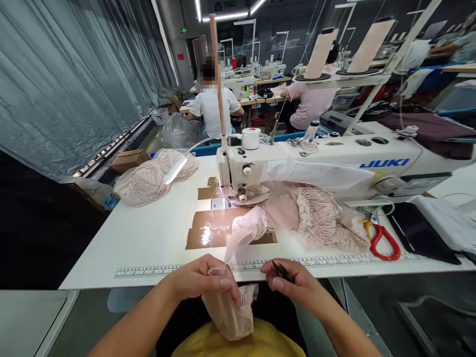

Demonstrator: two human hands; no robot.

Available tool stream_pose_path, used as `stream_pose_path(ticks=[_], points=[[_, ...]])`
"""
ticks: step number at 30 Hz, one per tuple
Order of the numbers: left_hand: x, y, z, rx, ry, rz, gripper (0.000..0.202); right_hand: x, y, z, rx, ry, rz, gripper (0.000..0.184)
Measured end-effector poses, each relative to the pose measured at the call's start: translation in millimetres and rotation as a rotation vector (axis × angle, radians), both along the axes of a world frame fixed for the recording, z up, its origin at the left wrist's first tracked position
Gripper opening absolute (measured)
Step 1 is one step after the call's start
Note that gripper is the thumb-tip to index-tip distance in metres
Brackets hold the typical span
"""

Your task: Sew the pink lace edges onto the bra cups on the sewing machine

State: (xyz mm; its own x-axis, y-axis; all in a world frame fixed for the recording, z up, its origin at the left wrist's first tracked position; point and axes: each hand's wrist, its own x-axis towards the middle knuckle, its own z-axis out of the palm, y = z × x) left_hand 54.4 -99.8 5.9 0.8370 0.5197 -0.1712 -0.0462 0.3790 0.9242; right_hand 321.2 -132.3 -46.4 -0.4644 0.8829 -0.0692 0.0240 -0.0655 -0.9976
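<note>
Lace pile [318, 215], red-handled scissors [394, 244] beyond right hand [295, 283]; sewing machine [327, 154] behind.

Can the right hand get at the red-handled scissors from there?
Likely yes: the red-handled scissors lie with their loop uncovered, but the right hand holds a small dark tool, perhaps snips.

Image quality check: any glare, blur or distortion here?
Head view: hard glare on the brown tape; head view: ceiling tubes blown out to white; head view: wide-angle stretch toward the edges, upper-right background soft; head view: pixelation over the head of the seated person in white; head view: left hand and right hand reasonably sharp.
</note>
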Motion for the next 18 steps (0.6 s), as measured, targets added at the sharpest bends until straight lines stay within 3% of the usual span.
stream_pose_path(ticks=[4,7,10,12,15,18], points=[[-38,-14,4.1,0.09,-0.078,0.017,0.034,-7,19,1.0,0.073,-0.18,-0.084,0.037],[-65,-21,8.5,0.243,-0.096,0.096,0.035,-14,46,9.5,0.342,-0.419,-0.092,0.037],[-86,-21,14.4,0.391,-0.015,0.219,0.034,-25,90,20.4,0.61,-0.838,-0.066,0.037],[-96,-17,16.1,0.482,0.137,0.322,0.035,-32,125,26.2,0.611,-1.163,-0.029,0.039],[-108,-10,14.4,0.561,0.444,0.493,0.038,-37,169,31.6,0.594,-1.279,-0.106,0.043],[-122,-5,11.2,0.536,0.553,0.655,0.042,-36,182,32.7,0.58,-1.332,-0.137,0.042]])
